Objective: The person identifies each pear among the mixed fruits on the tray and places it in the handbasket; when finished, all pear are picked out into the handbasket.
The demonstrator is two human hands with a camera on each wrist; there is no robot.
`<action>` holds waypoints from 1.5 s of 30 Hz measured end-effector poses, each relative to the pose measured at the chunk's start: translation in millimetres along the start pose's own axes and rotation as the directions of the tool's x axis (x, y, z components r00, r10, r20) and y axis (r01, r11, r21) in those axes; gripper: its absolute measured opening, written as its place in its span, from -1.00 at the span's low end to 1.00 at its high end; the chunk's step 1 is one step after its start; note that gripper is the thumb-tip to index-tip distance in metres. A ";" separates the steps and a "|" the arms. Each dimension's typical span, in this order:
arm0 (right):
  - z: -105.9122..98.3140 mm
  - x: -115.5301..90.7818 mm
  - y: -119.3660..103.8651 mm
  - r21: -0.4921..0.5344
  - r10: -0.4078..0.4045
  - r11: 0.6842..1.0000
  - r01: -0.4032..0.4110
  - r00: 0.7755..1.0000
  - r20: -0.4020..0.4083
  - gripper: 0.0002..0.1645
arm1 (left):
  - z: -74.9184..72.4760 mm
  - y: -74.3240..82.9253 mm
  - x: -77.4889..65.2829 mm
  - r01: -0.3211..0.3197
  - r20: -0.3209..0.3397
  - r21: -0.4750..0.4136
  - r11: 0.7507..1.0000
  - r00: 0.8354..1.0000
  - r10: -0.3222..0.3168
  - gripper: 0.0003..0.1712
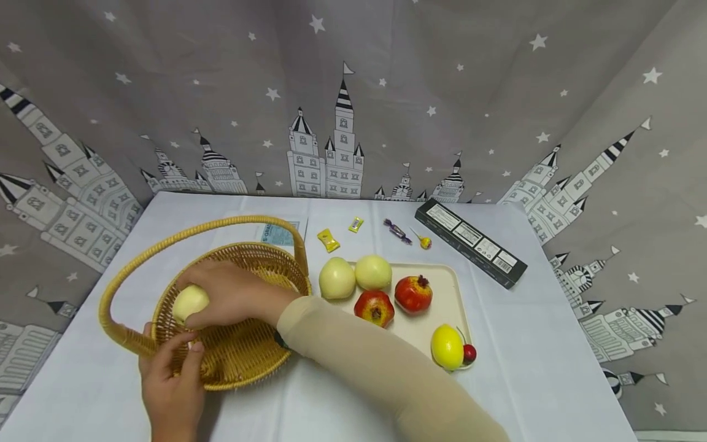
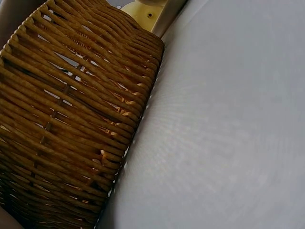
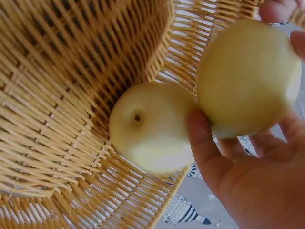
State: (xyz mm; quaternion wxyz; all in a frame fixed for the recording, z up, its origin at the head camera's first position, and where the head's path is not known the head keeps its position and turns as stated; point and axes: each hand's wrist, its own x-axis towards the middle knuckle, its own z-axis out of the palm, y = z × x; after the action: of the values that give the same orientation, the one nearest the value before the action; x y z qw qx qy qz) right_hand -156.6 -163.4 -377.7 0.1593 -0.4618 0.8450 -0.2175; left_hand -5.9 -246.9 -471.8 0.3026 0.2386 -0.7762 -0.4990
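In the head view my right hand (image 1: 229,294) is inside the wicker basket (image 1: 248,353), gripping a round pale yellow-green pear (image 1: 190,304). The right wrist view shows thumb and fingers around this pear (image 3: 250,78). Beside it, against the woven wall, lies a second pear (image 3: 152,126) with a small dark dimple. My left hand (image 1: 171,387) holds the basket's near left rim, its fingertips over the edge. The left wrist view is mostly filled by the basket's outer wall (image 2: 71,119) and white cloth. An arched handle (image 1: 204,227) stands over the basket.
Right of the basket, a cream tray (image 1: 436,282) bears two more pears (image 1: 356,276), two pomegranates (image 1: 394,301), a lemon (image 1: 447,347) and a cherry (image 1: 469,353). Behind are yellow wrapped candies (image 1: 328,240), a purple one (image 1: 397,231), a lollipop (image 1: 425,242) and a long black box (image 1: 469,242).
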 end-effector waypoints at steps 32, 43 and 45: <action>-50.8 -122.7 60.2 0.457 -0.096 0.867 0.196 0.968 -0.233 -0.67 | 0.0 -2.3 -1.7 0.019 0.008 0.032 0.999 1.000 -0.020 -0.75; -32.7 -200.4 147.6 0.455 0.395 0.875 -0.167 0.788 -0.471 -0.60 | 1.0 -2.6 -2.6 0.038 0.010 0.010 0.999 0.999 -0.038 -0.73; -27.7 -205.4 155.2 0.428 0.413 0.880 -0.207 0.780 -0.471 -0.59 | 1.6 -2.0 -1.6 0.035 0.008 -0.003 0.999 0.999 -0.035 -0.73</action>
State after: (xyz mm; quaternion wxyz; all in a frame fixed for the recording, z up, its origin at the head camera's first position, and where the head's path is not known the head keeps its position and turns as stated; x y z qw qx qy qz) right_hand -172.6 91.6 -419.8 0.0247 -0.1954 0.8665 -0.4586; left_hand -5.7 -245.6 -474.5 0.2911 0.2498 -0.7723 -0.5063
